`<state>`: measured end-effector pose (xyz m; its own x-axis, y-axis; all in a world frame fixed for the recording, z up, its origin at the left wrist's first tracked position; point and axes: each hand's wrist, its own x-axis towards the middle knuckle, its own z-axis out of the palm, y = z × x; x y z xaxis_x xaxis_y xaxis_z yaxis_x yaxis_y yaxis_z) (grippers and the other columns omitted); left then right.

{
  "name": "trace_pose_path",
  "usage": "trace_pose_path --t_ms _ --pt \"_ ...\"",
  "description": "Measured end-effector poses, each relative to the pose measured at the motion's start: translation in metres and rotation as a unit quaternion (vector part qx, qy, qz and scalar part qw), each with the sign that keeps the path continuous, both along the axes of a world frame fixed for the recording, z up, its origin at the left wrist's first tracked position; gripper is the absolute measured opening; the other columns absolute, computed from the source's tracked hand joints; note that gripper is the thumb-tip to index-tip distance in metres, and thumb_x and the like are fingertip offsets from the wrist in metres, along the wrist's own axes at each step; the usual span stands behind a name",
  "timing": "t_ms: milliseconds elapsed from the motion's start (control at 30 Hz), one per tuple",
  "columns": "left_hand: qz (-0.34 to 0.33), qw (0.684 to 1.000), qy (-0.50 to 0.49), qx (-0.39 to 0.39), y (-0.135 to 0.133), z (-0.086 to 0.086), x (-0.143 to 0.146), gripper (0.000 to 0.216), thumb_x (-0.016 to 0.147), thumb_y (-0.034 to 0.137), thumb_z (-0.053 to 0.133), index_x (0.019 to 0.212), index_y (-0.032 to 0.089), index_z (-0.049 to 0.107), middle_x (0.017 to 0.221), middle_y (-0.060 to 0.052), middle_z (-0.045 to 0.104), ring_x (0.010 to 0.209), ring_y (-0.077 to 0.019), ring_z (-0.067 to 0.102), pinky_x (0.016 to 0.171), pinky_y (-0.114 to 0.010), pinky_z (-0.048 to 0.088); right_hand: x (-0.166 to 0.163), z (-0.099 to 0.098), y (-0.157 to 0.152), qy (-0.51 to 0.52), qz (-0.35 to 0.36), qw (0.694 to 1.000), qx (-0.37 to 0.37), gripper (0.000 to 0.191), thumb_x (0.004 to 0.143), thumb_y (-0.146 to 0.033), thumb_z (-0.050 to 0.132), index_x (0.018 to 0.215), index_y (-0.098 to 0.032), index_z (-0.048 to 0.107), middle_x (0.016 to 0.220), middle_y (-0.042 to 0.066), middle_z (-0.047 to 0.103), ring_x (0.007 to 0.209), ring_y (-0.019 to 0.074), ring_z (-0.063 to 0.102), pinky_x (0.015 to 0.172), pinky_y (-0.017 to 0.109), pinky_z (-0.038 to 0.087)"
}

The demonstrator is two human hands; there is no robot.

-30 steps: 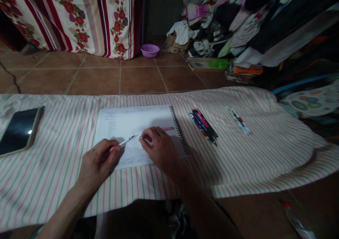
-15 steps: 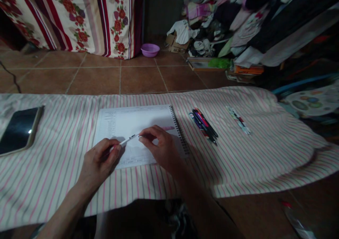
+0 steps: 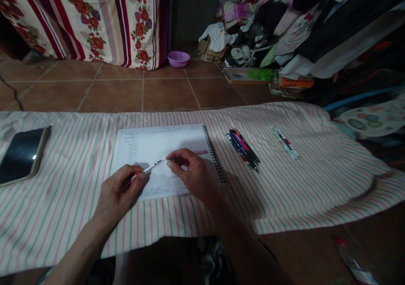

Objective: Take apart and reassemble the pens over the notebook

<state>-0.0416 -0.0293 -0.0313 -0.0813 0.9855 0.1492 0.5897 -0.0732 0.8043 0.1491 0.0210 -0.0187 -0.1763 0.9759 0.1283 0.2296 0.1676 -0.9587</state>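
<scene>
A thin white pen refill [image 3: 155, 165] with dark marks slants over an open spiral notebook [image 3: 158, 141]. My left hand [image 3: 122, 186] pinches its lower end between thumb and fingers. At the upper end, the fingertips of my right hand [image 3: 189, 169] close on the tip; whether a small part is also between them I cannot tell. Just behind my right hand, a pink pen barrel [image 3: 201, 152] lies on the page near the spiral binding, partly hidden by the hand.
Right of the notebook lies a bundle of pens [image 3: 243, 149], and farther right several pale patterned pens [image 3: 284, 142]. A phone [image 3: 22, 156] rests at the left on the striped cloth [image 3: 79, 162]. Beyond are a purple basin [image 3: 179, 60] and piled clothes [image 3: 240, 13].
My right fingertips have closed in on the refill's upper end, where a small dark bit showed between them before. My left hand stays nearly still, and the view has shifted slightly.
</scene>
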Motion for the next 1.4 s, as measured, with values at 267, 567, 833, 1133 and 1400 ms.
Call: trace_pose_path --t_ms 267,567,833,1133,1400 --pt "-0.004 1.0 0.008 0.0 0.001 0.002 0.0 0.022 0.083 0.041 0.055 0.079 0.02 0.061 0.069 0.0 0.063 0.054 -0.0117 0.054 0.049 -0.022 0.044 -0.003 -0.001 0.002 0.039 -0.004 0.999 -0.011 0.007 0.073 -0.018 0.063 0.078 -0.021 0.066 0.076 -0.001 0.063 0.069 0.0118 0.06 0.067 0.026 0.049" --pt "0.007 1.0 -0.005 -0.007 0.003 -0.005 -0.003 0.022 0.082 0.041 0.056 0.081 0.02 0.061 0.068 0.0 0.062 0.053 -0.0112 0.052 0.047 -0.022 0.043 -0.009 -0.001 0.004 0.044 -0.028 0.999 -0.009 0.008 0.072 -0.018 0.066 0.077 -0.022 0.07 0.078 0.0 0.066 0.071 0.0121 0.061 0.068 0.025 0.048" --pt "0.002 1.0 -0.022 -0.021 0.002 -0.004 -0.002 0.022 0.083 0.04 0.056 0.081 0.018 0.061 0.069 -0.002 0.063 0.056 -0.0123 0.054 0.049 -0.022 0.044 -0.008 0.003 0.008 0.192 -0.034 0.962 -0.189 0.015 0.068 -0.028 0.07 0.081 -0.022 0.074 0.067 -0.003 0.064 0.062 0.0093 0.051 0.062 0.023 0.043" --pt "-0.005 1.0 -0.019 0.002 0.003 0.001 0.008 0.021 0.082 0.038 0.054 0.077 0.018 0.06 0.066 0.0 0.062 0.053 -0.0115 0.054 0.048 -0.022 0.044 -0.011 0.008 0.008 0.346 0.008 0.874 -0.341 0.024 0.052 -0.03 0.083 0.071 -0.019 0.074 0.062 -0.005 0.056 0.058 0.0053 0.045 0.056 0.02 0.037" --pt "-0.001 0.999 -0.038 -0.002 0.003 -0.005 0.008 0.021 0.083 0.038 0.055 0.078 0.019 0.061 0.065 0.0 0.061 0.053 -0.0113 0.054 0.047 -0.021 0.043 -0.007 0.004 0.009 0.3 0.003 0.898 -0.322 0.023 0.054 -0.032 0.082 0.073 -0.02 0.074 0.064 -0.004 0.06 0.059 0.0062 0.046 0.057 0.021 0.036"
